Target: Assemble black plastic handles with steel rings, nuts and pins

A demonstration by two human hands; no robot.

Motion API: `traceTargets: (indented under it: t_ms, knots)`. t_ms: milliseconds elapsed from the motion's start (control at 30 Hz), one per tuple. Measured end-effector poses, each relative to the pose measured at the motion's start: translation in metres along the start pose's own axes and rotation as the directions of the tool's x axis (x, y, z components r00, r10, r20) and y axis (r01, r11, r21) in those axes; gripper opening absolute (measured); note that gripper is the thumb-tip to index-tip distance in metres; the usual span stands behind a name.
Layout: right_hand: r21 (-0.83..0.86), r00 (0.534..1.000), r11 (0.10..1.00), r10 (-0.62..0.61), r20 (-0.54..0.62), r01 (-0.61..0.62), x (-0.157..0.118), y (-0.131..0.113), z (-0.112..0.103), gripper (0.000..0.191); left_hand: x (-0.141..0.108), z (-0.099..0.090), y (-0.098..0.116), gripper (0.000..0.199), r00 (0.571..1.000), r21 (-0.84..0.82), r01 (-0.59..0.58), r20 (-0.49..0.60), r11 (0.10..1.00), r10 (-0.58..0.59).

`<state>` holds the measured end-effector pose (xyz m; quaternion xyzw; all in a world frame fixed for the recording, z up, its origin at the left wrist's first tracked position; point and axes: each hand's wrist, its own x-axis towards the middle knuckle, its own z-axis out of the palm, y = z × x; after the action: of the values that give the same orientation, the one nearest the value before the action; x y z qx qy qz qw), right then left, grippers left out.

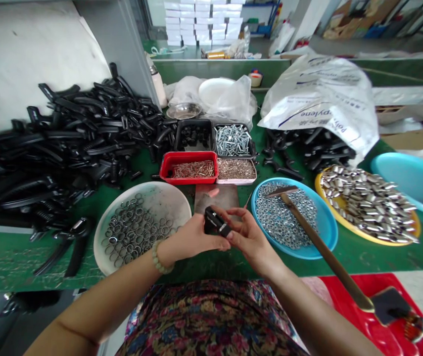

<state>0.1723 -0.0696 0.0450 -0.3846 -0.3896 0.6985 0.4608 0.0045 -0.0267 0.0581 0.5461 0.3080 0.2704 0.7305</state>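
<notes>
1. Grip: the left hand (191, 238) and the right hand (250, 241) are both closed on a small black plastic part (214, 222). Left fingers wrap its left end, while the right thumb and fingertips pinch its right end. Neither hand is open, and the inside of the part is hidden.
2. Place: the part is held just in front of a flat metal plate (216, 198), above the middle of a green bench (29, 262), between two bowls and close to the person's body.
3. Handling, as a judgement: support from both sides looks right, since it should stop the part twisting. Staying low over the bench should keep any dropped piece close by.
4. Left: a white bowl (174, 200) holds metal rings (133, 232), and a large heap of black plastic handles (73, 133) lies farther left.
5. Right: a long-handled hammer (318, 242) lies across a blue bowl (330, 232) of metal nuts (281, 217). Beyond it, a yellow plate (417, 230) holds metal sleeves (367, 207).
6. Far: a red tray (164, 168) of small pins (192, 169) sits just beside a white tray (236, 169) of brass-coloured pins, with a grey tray (233, 140) of screws behind.
</notes>
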Motion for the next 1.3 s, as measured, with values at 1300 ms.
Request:
traceTargets:
  t_ms: [1300]
  knots:
    - [-0.865, 0.996, 0.501, -0.084, -0.008, 0.035, 0.096, -0.009, -0.075, 0.021, 0.06, -0.033, -0.041, 0.047, 0.967, 0.986, 0.039, -0.078, 0.163, 0.243]
